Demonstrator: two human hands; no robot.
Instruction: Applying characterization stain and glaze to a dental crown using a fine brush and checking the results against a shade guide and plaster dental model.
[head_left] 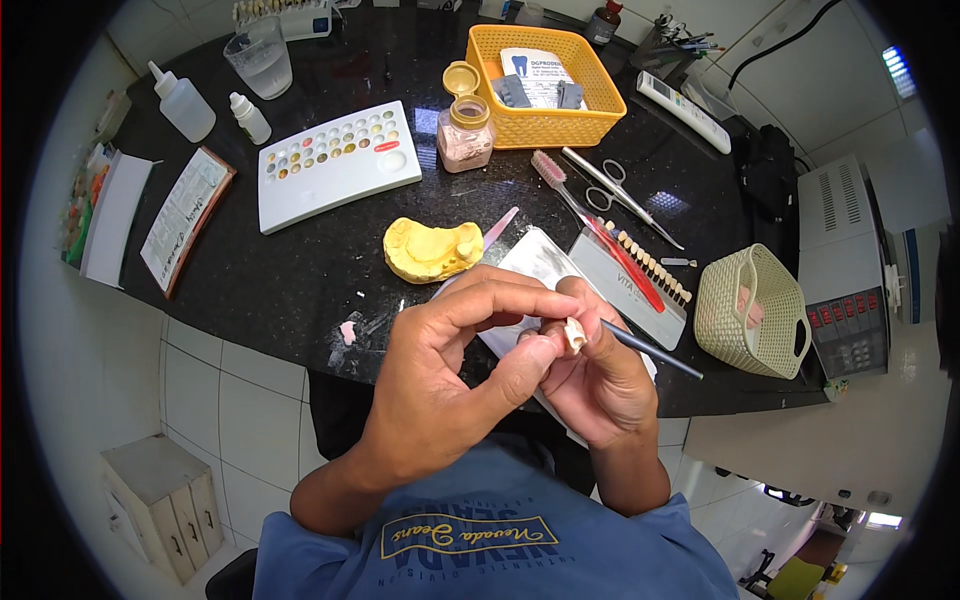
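Note:
My left hand and my right hand meet above the table's near edge. Between their fingertips is a small ivory dental crown, its hollow side partly showing. The thumbs and forefingers of both hands are closed around it. A thin dark-blue handle sticks out behind my right hand; I cannot tell whether that hand grips it. Just beyond my left hand a yellow plaster dental model rests on the black table, next to a pale pink blade-like tool. A white sheet or tray lies partly hidden under my hands.
A white palette, a jar of pink powder with its lid up and a yellow basket stand farther back. Rightward lie a red toothbrush, scissors, a tooth shade guide and a cream basket. Pink scrap is at left.

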